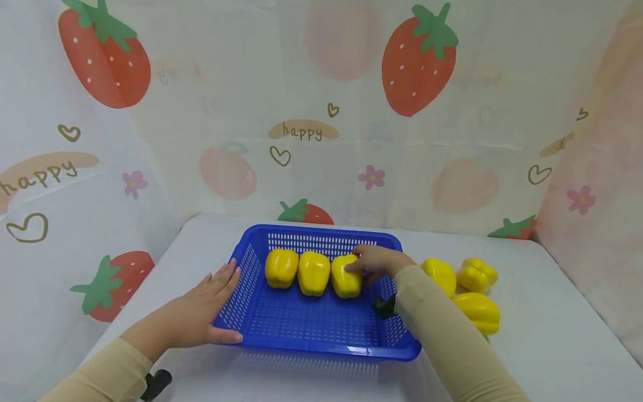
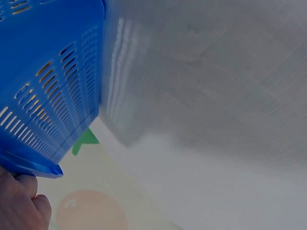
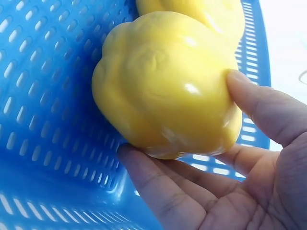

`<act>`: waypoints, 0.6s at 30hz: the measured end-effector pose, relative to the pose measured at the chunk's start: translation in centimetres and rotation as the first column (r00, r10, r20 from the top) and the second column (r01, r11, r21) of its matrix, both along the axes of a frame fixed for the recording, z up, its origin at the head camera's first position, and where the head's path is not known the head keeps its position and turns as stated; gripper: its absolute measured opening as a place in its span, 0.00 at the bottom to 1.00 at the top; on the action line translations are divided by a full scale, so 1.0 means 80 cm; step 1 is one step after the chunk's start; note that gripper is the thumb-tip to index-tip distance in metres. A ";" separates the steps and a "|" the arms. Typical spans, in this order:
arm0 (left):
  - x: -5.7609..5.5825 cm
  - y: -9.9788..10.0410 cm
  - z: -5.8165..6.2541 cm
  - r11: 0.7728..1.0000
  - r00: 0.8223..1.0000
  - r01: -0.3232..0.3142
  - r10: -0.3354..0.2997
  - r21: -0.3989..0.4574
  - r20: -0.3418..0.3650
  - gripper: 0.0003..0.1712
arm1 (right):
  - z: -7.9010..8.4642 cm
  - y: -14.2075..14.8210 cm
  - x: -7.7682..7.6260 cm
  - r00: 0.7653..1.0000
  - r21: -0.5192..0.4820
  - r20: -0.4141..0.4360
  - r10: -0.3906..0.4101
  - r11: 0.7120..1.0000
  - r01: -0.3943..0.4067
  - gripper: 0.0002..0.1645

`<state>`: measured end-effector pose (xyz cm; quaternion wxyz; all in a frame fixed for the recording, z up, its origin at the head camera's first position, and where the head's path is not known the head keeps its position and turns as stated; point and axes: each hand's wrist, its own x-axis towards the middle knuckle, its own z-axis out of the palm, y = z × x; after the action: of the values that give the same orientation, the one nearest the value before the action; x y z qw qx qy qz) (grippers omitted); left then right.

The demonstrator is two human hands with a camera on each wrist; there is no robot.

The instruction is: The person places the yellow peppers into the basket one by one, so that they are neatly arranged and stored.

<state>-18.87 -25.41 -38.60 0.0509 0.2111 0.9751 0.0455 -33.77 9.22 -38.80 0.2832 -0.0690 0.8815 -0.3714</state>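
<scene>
Three yellow bell peppers stand in a row inside a blue plastic basket (image 1: 311, 345): a left one (image 1: 281, 268), a middle one (image 1: 313, 273) and a right one (image 1: 346, 277). My right hand (image 1: 379, 261) reaches over the basket's right side and grips the right pepper, thumb on one side and fingers round the other, as the right wrist view shows. Its neighbour shows just behind it there. My left hand (image 1: 201, 312) rests on the basket's left rim, fingers extended along it and thumb at the front corner. The left wrist view catches only part of that hand (image 2: 21, 203) beside the rim.
To the right of the basket, partly behind my right forearm, three more yellow bell peppers (image 1: 477, 275) lie on the white table (image 1: 547, 312). Cloth walls (image 1: 346, 184) printed with strawberries close off the back and both sides.
</scene>
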 end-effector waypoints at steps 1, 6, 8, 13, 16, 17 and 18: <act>0.000 0.000 0.000 1.000 1.000 0.000 0.000 0.002 0.001 0.69 | 0.000 0.000 0.000 1.000 0.001 -0.001 0.000 1.000 0.000 0.37; 0.000 0.000 0.000 1.000 1.000 -0.002 0.002 0.003 0.000 0.69 | -0.002 0.000 -0.002 1.000 0.014 -0.025 -0.001 1.000 0.001 0.36; 0.001 0.000 0.000 1.000 1.000 -0.001 0.001 0.004 -0.001 0.69 | -0.002 0.000 -0.002 0.999 0.021 -0.038 0.002 1.000 -0.001 0.35; 0.001 0.000 0.000 1.000 1.000 0.000 0.000 0.004 -0.004 0.69 | -0.003 0.001 -0.003 0.999 0.013 -0.050 -0.001 1.000 0.001 0.32; 0.000 0.000 0.000 1.000 1.000 0.003 -0.003 -0.001 -0.011 0.69 | -0.003 0.001 -0.004 0.998 0.008 -0.057 -0.002 1.000 0.002 0.31; 0.000 0.000 -0.001 1.000 1.000 0.004 -0.004 0.001 -0.012 0.69 | -0.002 0.001 -0.004 0.998 0.009 -0.061 -0.004 1.000 0.004 0.30; 0.000 0.000 -0.001 1.000 1.000 0.005 -0.005 0.001 -0.014 0.69 | -0.002 0.001 -0.004 0.998 0.009 -0.064 -0.006 1.000 0.006 0.30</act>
<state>-18.85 -25.45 -38.67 0.0441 0.2136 0.9749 0.0442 -34.10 9.33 -38.97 0.2540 -0.0769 0.8920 -0.3659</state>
